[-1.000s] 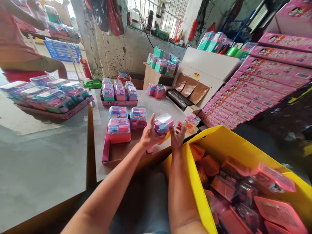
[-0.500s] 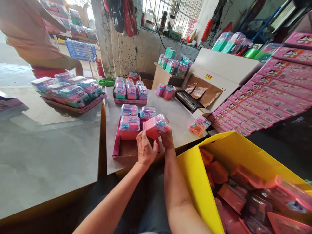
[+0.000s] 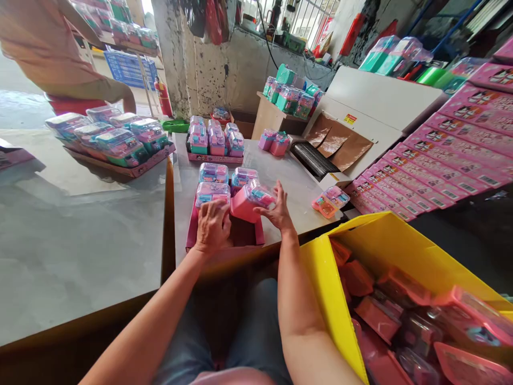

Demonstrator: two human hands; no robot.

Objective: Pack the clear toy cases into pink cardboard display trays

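Both forearms reach forward from the lower corners, elbows apart. The left hand (image 3: 213, 225) is palm down, fingers bent and bunched forward. The right hand (image 3: 277, 211) is raised, wrist upright, fingers spread and pointing up, thumb stretched inward toward the left.

The near tray (image 3: 259, 233) lies at twelve o'clock on the table (image 3: 294, 179), boxes (image 3: 213, 191) along its left and far parts and a tilted box (image 3: 246, 204) at its right. Behind it stands a filled tray (image 3: 215, 158). At eleven, another tray (image 3: 138, 170) rests on the left table (image 3: 100, 246). One o'clock holds a lone box (image 3: 331, 202), with a machine (image 3: 374, 101) behind; cartons (image 3: 444, 141) stack to its right. Loose boxes (image 3: 379, 318) fill a bin (image 3: 331, 299) toward three.
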